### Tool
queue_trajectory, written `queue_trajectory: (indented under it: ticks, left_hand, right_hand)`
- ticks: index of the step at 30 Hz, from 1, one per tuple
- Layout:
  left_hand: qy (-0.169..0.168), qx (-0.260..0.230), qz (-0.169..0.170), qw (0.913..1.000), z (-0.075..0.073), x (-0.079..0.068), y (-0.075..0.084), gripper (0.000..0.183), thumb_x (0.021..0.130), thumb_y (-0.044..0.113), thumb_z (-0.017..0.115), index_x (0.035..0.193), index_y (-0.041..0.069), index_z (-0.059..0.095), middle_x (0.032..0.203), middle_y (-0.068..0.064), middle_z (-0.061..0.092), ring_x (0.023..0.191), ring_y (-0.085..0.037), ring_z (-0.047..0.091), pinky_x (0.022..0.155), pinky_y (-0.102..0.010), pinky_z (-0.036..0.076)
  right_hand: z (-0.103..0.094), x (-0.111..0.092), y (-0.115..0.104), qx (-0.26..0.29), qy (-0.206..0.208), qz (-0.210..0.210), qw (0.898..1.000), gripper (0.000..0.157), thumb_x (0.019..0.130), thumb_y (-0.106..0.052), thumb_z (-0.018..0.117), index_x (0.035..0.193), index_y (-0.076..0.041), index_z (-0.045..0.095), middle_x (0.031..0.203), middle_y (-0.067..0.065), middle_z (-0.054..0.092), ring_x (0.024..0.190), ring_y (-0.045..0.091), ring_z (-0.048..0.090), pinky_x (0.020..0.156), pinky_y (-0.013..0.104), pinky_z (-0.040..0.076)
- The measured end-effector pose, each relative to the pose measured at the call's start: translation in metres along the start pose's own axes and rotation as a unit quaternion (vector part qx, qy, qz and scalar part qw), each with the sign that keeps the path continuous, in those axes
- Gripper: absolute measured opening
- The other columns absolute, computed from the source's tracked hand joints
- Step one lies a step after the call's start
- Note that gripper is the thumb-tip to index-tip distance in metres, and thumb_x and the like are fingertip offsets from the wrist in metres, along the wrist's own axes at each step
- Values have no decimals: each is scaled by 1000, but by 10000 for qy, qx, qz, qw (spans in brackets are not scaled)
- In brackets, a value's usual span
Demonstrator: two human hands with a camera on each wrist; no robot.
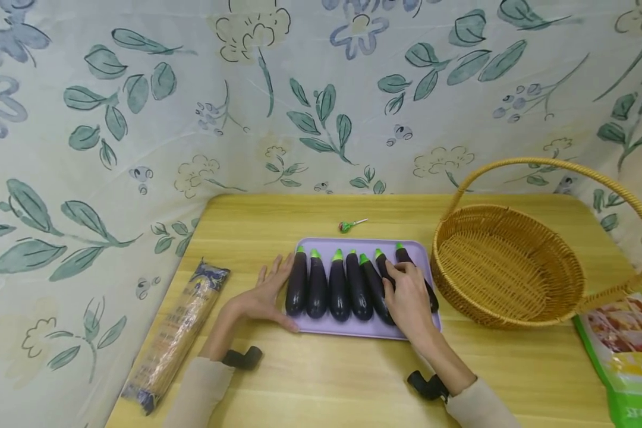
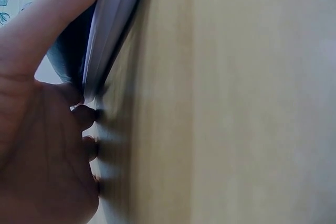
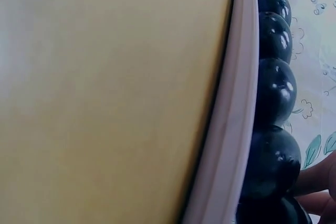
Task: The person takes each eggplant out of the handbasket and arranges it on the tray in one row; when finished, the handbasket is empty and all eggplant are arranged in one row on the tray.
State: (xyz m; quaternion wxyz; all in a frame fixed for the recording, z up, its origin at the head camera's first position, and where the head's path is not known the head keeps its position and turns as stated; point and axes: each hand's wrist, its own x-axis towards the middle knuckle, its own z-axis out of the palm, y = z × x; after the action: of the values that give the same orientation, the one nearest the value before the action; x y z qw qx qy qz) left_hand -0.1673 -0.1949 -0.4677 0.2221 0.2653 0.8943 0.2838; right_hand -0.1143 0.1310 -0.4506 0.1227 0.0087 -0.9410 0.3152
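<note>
A lavender tray [image 1: 364, 330] lies on the wooden table [image 1: 353, 380] with several dark purple eggplants [image 1: 338, 291] side by side, green caps away from me. My left hand [image 1: 264, 294] rests flat at the tray's left edge, fingers straight and thumb along the front corner. In the left wrist view this hand [image 2: 37, 145] touches the tray's edge [image 2: 113, 24]. My right hand [image 1: 406, 294] lies over the two rightmost eggplants, with thumb and fingers curled round one of them. The right wrist view shows the tray rim [image 3: 231, 129], the eggplant ends [image 3: 273, 93] and fingertips [image 3: 320, 182].
An empty wicker basket [image 1: 452, 285] with a tall handle stands right of the tray. A lollipop [image 1: 346, 226] lies behind the tray. A long packet of noodles [image 1: 182, 333] lies at the table's left edge. A green bag [image 1: 626, 351] sits at the right. Floral cloth hangs behind.
</note>
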Motion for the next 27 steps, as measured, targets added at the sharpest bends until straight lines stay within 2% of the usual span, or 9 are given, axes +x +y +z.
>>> queue_trajectory:
  ticks: [8,15,22,27]
  left_hand:
    - [29,-15,27,10000,0,0,2,157,61,54,96,166,15,-13,173,-15,-16,159,-37,-22,127,-64,-15]
    - [6,22,-63,10000,-1,-2,2,156,62,54,96,166,16,-14,173,-13,-18,159,-35,-23,127,-62,-16]
    - [39,8,-50,10000,-1,-3,1,157,61,54,97,166,16,-14,173,-14,-17,159,-36,-23,127,-62,-16]
    - [14,14,-66,10000,0,-1,0,157,61,54,97,166,16,-14,174,-14,-17,159,-36,-23,127,-63,-16]
  right_hand:
    - [0,2,2,115,-83,-12,9999,39,97,-3,65,136,6,64,134,30,62,120,46,57,96,60,53]
    - [0,2,5,422,-64,-174,9989,38,97,0,64,134,10,63,141,30,60,129,48,56,107,64,48]
    - [-3,5,9,972,-181,41,9951,37,99,0,62,133,12,62,144,27,60,137,48,53,110,63,48]
    - [-2,5,12,1040,-95,64,9945,35,98,0,64,130,14,64,142,27,62,137,47,54,114,62,44]
